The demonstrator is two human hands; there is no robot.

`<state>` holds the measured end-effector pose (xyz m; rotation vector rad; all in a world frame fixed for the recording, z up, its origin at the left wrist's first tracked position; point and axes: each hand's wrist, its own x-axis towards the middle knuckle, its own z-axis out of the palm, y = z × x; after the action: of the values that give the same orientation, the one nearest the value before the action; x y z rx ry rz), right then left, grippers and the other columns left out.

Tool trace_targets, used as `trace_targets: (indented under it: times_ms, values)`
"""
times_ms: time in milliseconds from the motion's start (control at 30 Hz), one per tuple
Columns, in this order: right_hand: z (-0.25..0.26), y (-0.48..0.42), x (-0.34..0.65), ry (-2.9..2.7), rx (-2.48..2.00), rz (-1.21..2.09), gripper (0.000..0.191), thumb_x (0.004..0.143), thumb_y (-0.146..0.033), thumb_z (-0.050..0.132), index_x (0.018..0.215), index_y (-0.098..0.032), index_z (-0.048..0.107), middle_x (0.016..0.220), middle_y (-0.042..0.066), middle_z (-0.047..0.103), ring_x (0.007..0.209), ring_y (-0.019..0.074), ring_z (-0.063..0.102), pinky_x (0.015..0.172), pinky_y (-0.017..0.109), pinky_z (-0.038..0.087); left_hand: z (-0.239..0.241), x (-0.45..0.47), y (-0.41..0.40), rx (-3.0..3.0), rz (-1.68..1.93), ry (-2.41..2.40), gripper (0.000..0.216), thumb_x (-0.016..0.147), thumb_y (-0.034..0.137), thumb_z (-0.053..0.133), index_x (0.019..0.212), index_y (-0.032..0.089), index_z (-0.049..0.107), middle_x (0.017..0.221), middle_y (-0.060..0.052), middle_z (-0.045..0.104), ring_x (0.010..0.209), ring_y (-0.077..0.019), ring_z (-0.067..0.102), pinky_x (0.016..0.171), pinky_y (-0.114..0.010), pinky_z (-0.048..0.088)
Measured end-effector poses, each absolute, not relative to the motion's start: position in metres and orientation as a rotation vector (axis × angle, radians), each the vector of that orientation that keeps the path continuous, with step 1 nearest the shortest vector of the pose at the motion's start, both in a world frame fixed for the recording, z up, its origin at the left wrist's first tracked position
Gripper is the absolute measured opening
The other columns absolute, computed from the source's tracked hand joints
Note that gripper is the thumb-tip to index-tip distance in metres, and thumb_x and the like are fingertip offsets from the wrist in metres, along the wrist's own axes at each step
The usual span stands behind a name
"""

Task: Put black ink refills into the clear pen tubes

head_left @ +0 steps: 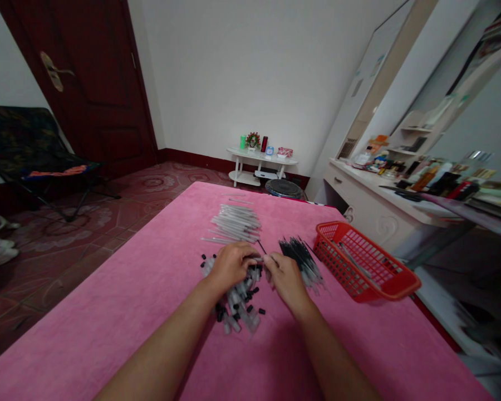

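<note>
**Two hands meet over sorted heaps on a pink table**

The pink-covered table (pixel 129 312) fills the lower view, and everything on it sits toward the middle, within easy reach of both arms. At the right stands a red basket (pixel 394 284), angled toward the person, with a few long pieces lying in it. It is close to the right hand but apart from the heaps.

The stock looks sorted by kind. A heap of clear tubes (pixel 236 223) lies furthest out, roughly parallel. A bundle of black rods (pixel 300 256) lies between the tubes and the basket. A loose pile of small clear-and-black pieces (pixel 242 306) lies nearest, directly under the wrists.

The left hand (pixel 231 264) is curled, knuckles up, with its fingers drawn in toward the right hand (pixel 286 278). The right hand's fingers are also bent inward, so the fingertips of both nearly touch above the small pieces. A thin dark rod (pixel 261 246) pokes out from the gap between them. Blur hides which fingers pinch it, so I cannot tell the grip of either hand.
</note>
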<state>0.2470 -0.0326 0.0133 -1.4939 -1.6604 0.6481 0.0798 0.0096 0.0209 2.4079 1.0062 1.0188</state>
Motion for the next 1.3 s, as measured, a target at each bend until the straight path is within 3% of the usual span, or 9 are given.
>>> trace_targets:
  times_ms: [200,333,467,600,733,867,1033,1167,1300]
  values:
    - [0.0144,-0.0333,0.2476,-1.652,-1.473,0.593,0.026,0.083,-0.042,0.050,0.072,-0.019,0.057,0.057,-0.002,0.057,0.048,0.0116,0.052,0.046,0.020,0.034,0.0214,0.0801,0.0089,2.406,1.010,0.999,0.017,0.078,0.013,0.058,0.089,0.020,0.070,0.083,-0.003,0.068,0.081,-0.0166,0.061,0.073,-0.026,0.044]
    - [0.0158,-0.0333,0.2481,-1.681,-1.525,0.606,0.040,0.088,-0.044,0.039,0.061,-0.019,0.053,0.051,-0.001,0.054,0.044,0.0113,0.049,0.045,0.021,0.033,0.0207,0.0807,0.0084,2.427,1.000,0.984,0.017,0.078,0.014,0.059,0.088,0.020,0.070,0.081,-0.003,0.067,0.080,-0.0166,0.060,0.072,-0.026,0.044]
    - [0.0184,-0.0338,0.2482,-1.676,-1.519,0.561,0.026,0.083,-0.041,0.050,0.072,-0.019,0.056,0.055,-0.002,0.056,0.048,0.0116,0.052,0.047,0.020,0.033,0.0194,0.0812,0.0085,2.419,0.998,0.971,0.018,0.078,0.013,0.058,0.089,0.020,0.070,0.080,-0.003,0.066,0.079,-0.0162,0.060,0.072,-0.025,0.043]
    - [0.0191,-0.0340,0.2492,-1.708,-1.614,0.557,0.042,0.089,-0.046,0.038,0.059,-0.018,0.052,0.050,0.000,0.053,0.046,0.0113,0.049,0.046,0.021,0.033,0.0189,0.0810,0.0087,2.415,0.988,0.958,0.018,0.078,0.013,0.057,0.088,0.020,0.070,0.080,-0.003,0.066,0.079,-0.0158,0.060,0.071,-0.025,0.043]
    - [0.0176,-0.0330,0.2497,-1.720,-1.560,0.544,0.029,0.084,-0.043,0.049,0.070,-0.018,0.056,0.058,0.000,0.059,0.051,0.0115,0.053,0.049,0.020,0.034,0.0176,0.0805,0.0089,2.413,0.993,0.961,0.018,0.078,0.013,0.057,0.089,0.020,0.070,0.082,-0.003,0.067,0.080,-0.0165,0.060,0.072,-0.025,0.043]
    - [0.0188,-0.0332,0.2496,-1.739,-1.620,0.565,0.043,0.089,-0.045,0.037,0.060,-0.018,0.053,0.051,0.000,0.054,0.047,0.0113,0.050,0.047,0.021,0.032,0.0164,0.0807,0.0095,2.430,0.982,0.955,0.020,0.077,0.013,0.057,0.090,0.021,0.070,0.081,-0.004,0.067,0.079,-0.0171,0.060,0.071,-0.026,0.043]
    - [0.0197,-0.0338,0.2500,-1.737,-1.558,0.569,0.028,0.084,-0.042,0.048,0.073,-0.018,0.057,0.061,0.001,0.060,0.053,0.0119,0.054,0.049,0.020,0.034,0.0169,0.0809,0.0105,2.416,1.008,0.951,0.019,0.078,0.013,0.057,0.088,0.021,0.070,0.079,-0.004,0.067,0.079,-0.0174,0.060,0.071,-0.026,0.043]
    - [0.0187,-0.0342,0.2502,-1.713,-1.625,0.607,0.041,0.088,-0.045,0.040,0.065,-0.017,0.058,0.054,0.002,0.058,0.051,0.0123,0.053,0.048,0.020,0.034,0.0162,0.0818,0.0102,2.436,0.992,0.945,0.019,0.077,0.014,0.058,0.089,0.022,0.070,0.079,-0.004,0.066,0.078,-0.0173,0.059,0.069,-0.025,0.042]
    - [0.0198,-0.0350,0.2493,-1.711,-1.601,0.629,0.036,0.084,-0.047,0.047,0.071,-0.016,0.060,0.058,0.002,0.061,0.051,0.0123,0.054,0.048,0.020,0.034,0.0151,0.0821,0.0101,2.446,0.992,0.957,0.020,0.078,0.014,0.057,0.090,0.021,0.070,0.080,-0.004,0.066,0.078,-0.0173,0.059,0.070,-0.026,0.042]
